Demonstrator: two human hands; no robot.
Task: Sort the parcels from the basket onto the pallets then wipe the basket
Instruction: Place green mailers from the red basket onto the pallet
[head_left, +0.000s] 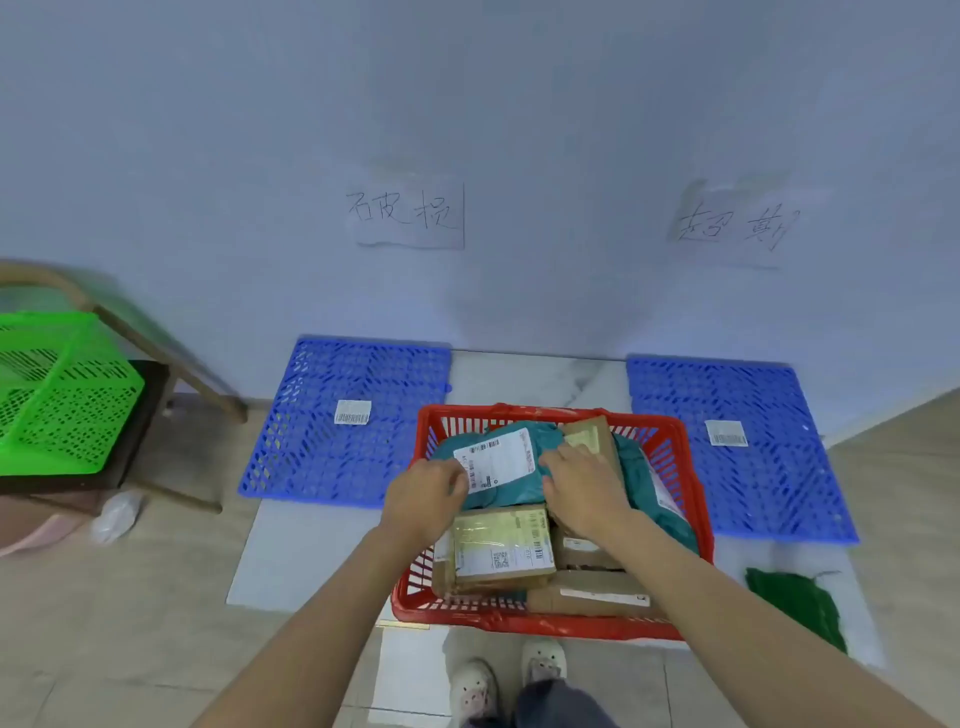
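Note:
A red plastic basket (691, 467) stands on the floor in front of me, full of parcels. On top lies a teal bag parcel (519, 488) with a white shipping label. My left hand (423, 496) grips its left edge at the label. My right hand (584, 486) holds its right side. Below them lie a taped cardboard box (501, 551) and several other brown boxes. Two blue pallets lie against the wall: the left pallet (343, 457) and the right pallet (753, 488), each bearing a small barcode label. A green cloth (795, 605) lies on the floor right of the basket.
A green basket (62, 395) sits on a dark stool at the left, beside a wooden chair frame. Two handwritten paper signs hang on the wall, one above each pallet. A crumpled plastic bag (114, 517) lies on the floor at the left. My shoes are below the basket.

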